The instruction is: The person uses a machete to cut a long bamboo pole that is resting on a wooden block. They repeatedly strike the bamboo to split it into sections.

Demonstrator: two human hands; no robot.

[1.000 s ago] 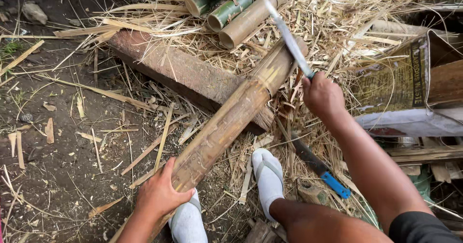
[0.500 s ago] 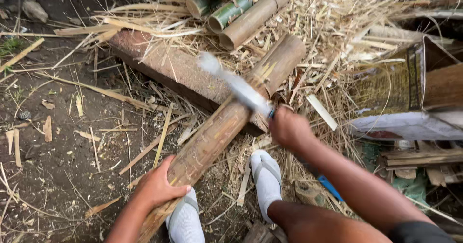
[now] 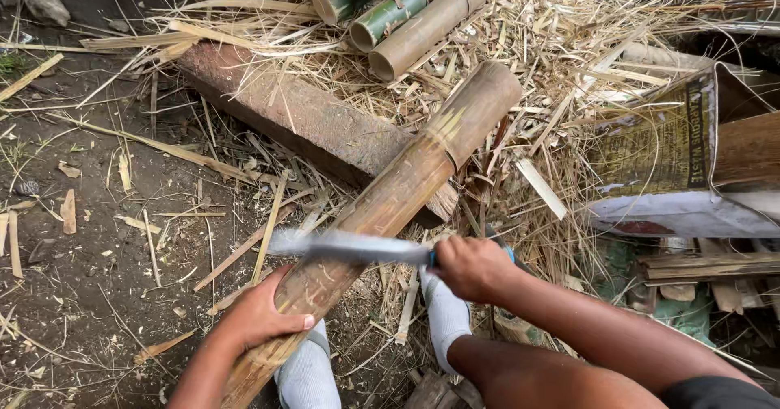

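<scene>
While the head camera looks straight down, a long tan bamboo pole with a scraped, pale surface (image 3: 382,210) runs diagonally from about seven o'clock to one o'clock, its upper half propped across a weathered reddish-brown wooden beam (image 3: 301,116). At seven o'clock the left hand (image 3: 260,315) grips the pole's lower stretch; the fingers wrap over its left side while the thumb presses on top, so the bamboo lies right under the palm. Just right of centre, the right hand (image 3: 471,267) is clenched round the blue handle of a long grey-bladed knife (image 3: 349,246), fingers curled tight together. The blade, blurred, points toward nine o'clock and crosses the pole just above the left thumb; whether it touches the bamboo cannot be told. Two feet in white socks (image 3: 443,315) sit at six o'clock, either side of the pole's near end. At twelve o'clock lie cut green and tan bamboo tubes (image 3: 406,11) on a heap of dry straw-coloured shavings (image 3: 561,60). At three o'clock a printed yellowish sack (image 3: 658,145) lies open.
</scene>
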